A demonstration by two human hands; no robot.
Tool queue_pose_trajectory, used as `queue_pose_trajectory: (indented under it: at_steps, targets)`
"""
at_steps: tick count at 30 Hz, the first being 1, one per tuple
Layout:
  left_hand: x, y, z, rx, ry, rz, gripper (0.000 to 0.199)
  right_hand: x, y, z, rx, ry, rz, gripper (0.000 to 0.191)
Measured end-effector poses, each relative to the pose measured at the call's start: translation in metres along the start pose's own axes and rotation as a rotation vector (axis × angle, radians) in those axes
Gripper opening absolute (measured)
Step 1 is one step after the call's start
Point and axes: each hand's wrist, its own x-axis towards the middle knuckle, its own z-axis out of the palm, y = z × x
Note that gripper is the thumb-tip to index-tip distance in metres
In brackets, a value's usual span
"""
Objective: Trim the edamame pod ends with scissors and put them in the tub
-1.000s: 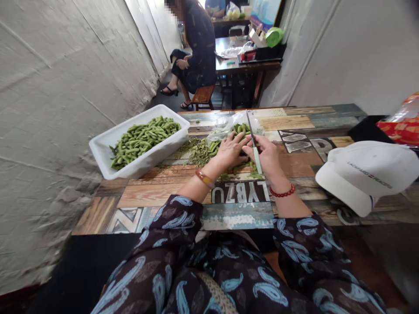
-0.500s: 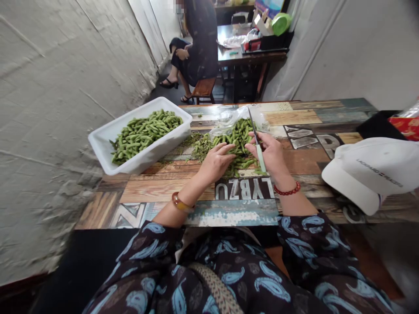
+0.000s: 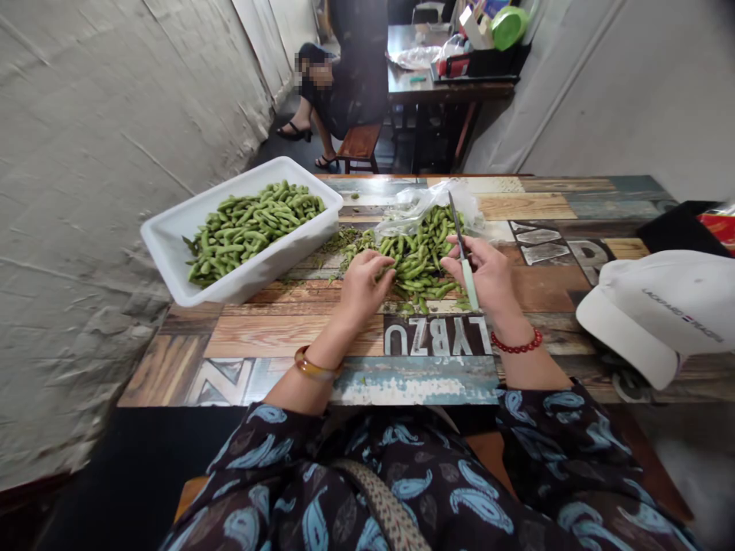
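Note:
My right hand holds a knife with a pale green handle, its dark blade pointing up and away over the pods. At the left edge of the pod pile is my left hand, thumb and fingers curled toward each other; whether something small is between the fingertips cannot be made out. A clear plastic bag lies crumpled behind and partly under the pods. Small green trimmings are scattered left of the pile. Further left, a white bin holds many green pods.
A white cap lies on the patterned table at the right, near a black item with red packaging. Beyond the table, a person sits on a wooden stool by another table. A rough wall stands at the left.
My left hand has drawn back a little from the pods to the left, and its fingers have curled in. My right hand still holds the knife. The view has shifted slightly.

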Motion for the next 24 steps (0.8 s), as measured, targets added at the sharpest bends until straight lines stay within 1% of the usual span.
queue_pose_trajectory:
  at_steps: [1, 3, 4, 5, 6, 9, 10, 12, 14, 16, 17, 18, 20, 22, 24]
  targets:
    - [-0.001, 0.005, 0.003, 0.056, -0.033, 0.050, 0.020, -0.001, -0.001, 0.001, -0.002, -0.011, 0.002, 0.042]
    - [-0.002, 0.014, 0.007, 0.163, -0.125, 0.143, 0.036, -0.003, -0.003, 0.002, -0.005, -0.036, 0.003, 0.042]
    - [-0.002, 0.018, 0.009, 0.216, -0.168, 0.175, 0.044, -0.004, -0.004, 0.003, -0.005, -0.046, 0.002, 0.042]
    - [-0.003, 0.021, 0.011, 0.266, -0.204, 0.201, 0.048, -0.004, -0.004, 0.003, -0.007, -0.055, -0.001, 0.042]
    - [-0.004, 0.023, 0.012, 0.311, -0.233, 0.224, 0.047, -0.005, -0.005, 0.003, -0.010, -0.060, -0.005, 0.041]
    - [-0.006, 0.024, 0.014, 0.377, -0.291, 0.302, 0.028, -0.005, -0.006, 0.003, -0.039, -0.075, -0.020, 0.040]
    - [-0.007, 0.025, 0.015, 0.371, -0.303, 0.329, 0.025, -0.005, -0.006, 0.003, -0.053, -0.080, -0.026, 0.040]
    - [-0.009, 0.025, 0.017, 0.321, -0.316, 0.368, 0.025, -0.005, -0.005, 0.003, -0.080, -0.082, -0.039, 0.039]
    - [-0.009, 0.024, 0.020, 0.219, -0.311, 0.364, 0.024, -0.006, -0.005, 0.003, -0.091, -0.085, -0.047, 0.038]
    - [-0.010, 0.021, 0.021, 0.050, -0.268, 0.302, 0.021, -0.006, -0.004, 0.004, -0.083, -0.089, -0.046, 0.039]
    - [-0.009, 0.019, 0.021, -0.050, -0.226, 0.237, 0.019, -0.007, -0.004, 0.005, -0.077, -0.093, -0.042, 0.039]
    - [-0.009, 0.018, 0.020, -0.154, -0.176, 0.146, 0.017, -0.007, -0.003, 0.005, -0.069, -0.095, -0.036, 0.040]
    - [-0.007, 0.014, 0.014, -0.378, -0.089, -0.092, 0.014, -0.008, -0.001, 0.006, -0.050, -0.091, -0.027, 0.040]
    - [-0.004, 0.012, 0.005, -0.636, -0.051, -0.344, 0.014, -0.008, 0.000, 0.007, -0.032, -0.086, -0.021, 0.041]
    - [-0.002, 0.012, -0.006, -0.910, -0.045, -0.533, 0.020, -0.009, 0.001, 0.007, -0.028, -0.086, -0.023, 0.041]
